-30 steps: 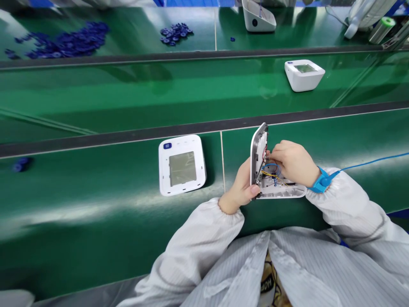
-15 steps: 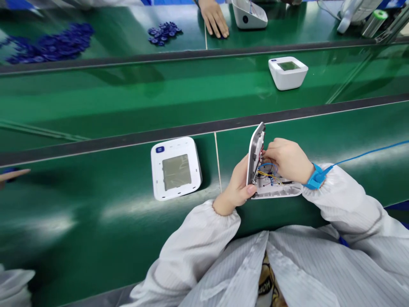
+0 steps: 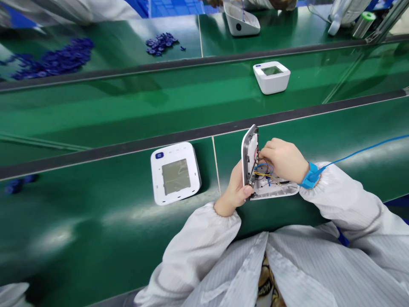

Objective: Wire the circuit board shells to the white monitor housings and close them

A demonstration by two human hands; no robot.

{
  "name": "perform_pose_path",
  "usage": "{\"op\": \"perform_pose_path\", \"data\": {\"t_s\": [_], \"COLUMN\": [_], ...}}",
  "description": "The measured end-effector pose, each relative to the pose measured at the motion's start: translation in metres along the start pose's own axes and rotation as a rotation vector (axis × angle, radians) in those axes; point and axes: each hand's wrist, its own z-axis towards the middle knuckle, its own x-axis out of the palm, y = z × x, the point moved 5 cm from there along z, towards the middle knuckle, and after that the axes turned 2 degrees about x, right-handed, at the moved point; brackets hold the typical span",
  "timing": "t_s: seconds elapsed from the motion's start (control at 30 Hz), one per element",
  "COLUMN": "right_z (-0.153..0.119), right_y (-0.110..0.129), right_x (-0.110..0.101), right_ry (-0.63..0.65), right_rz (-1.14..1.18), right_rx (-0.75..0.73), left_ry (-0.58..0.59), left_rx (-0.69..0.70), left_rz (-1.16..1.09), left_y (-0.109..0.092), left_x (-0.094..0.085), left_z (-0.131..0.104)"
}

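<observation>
Left hand (image 3: pixel 235 189): closed round the open case at its fold, thumb in front, the other fingers mostly hidden behind it.
Right hand (image 3: pixel 284 157): fingers bent in close together, near the wires; I cannot tell if they pinch anything.
Open case (image 3: pixel 276 192): between the two hands, like an open book. Its standing half (image 3: pixel 247 157) is by the left hand; its other half lies out under the right hand.
Wires (image 3: pixel 263 174): yellow, blue and red, bunched below the right fingers, in their way.
Blue band (image 3: pixel 310 175): round the right wrist, with a blue cord (image 3: pixel 367 151) going off to the right.
Near white box (image 3: pixel 175 174): left of the left hand, well apart, screen up.
Blue bits (image 3: pixel 19 183): far left of the left hand, blurry.
Black strip (image 3: pixel 204 133): just past both hands, with a green lane (image 3: pixel 159 111) behind it.
Far white box (image 3: pixel 272 81): on that lane, beyond the hands.
Blue piles (image 3: pixel 161 44): farther off, past the lane, to the left.
Grey-white shell (image 3: pixel 241 22): past the lane too, beyond the hands.
</observation>
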Motion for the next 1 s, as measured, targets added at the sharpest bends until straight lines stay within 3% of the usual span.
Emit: {"op": "perform_pose_path", "data": {"t_s": [0.1, 0.23, 0.3, 0.43, 0.6, 0.87, 1.0], "right_z": [-0.006, -0.016, -0.018, -0.019, -0.017, -0.018, -0.013], "right_y": [-0.005, 0.001, 0.001, 0.000, 0.002, 0.001, -0.004], "right_x": [-0.008, -0.020, -0.024, -0.023, -0.006, -0.017, -0.019], "right_ry": [0.022, 0.238, 0.242, 0.101, 0.114, 0.163, 0.165], "right_rz": [0.278, 0.641, 0.620, 0.428, 0.528, 0.286, 0.373], "right_rx": [-0.061, -0.169, -0.087, 0.154, 0.297, 0.264, 0.201], "left_ry": [0.022, 0.054, 0.052, 0.043, 0.037, 0.063, 0.069], "left_rx": [0.067, 0.085, 0.078, 0.068, 0.064, 0.086, 0.079], "left_rz": [-0.015, 0.025, 0.020, -0.020, -0.005, 0.056, 0.096], "left_y": [-0.005, -0.010, -0.010, -0.009, -0.008, -0.016, -0.019], "left_x": [0.002, 0.004, 0.004, 0.004, 0.005, 0.006, 0.006], "left_z": [0.002, 0.004, 0.005, 0.004, 0.005, 0.009, 0.009]}}
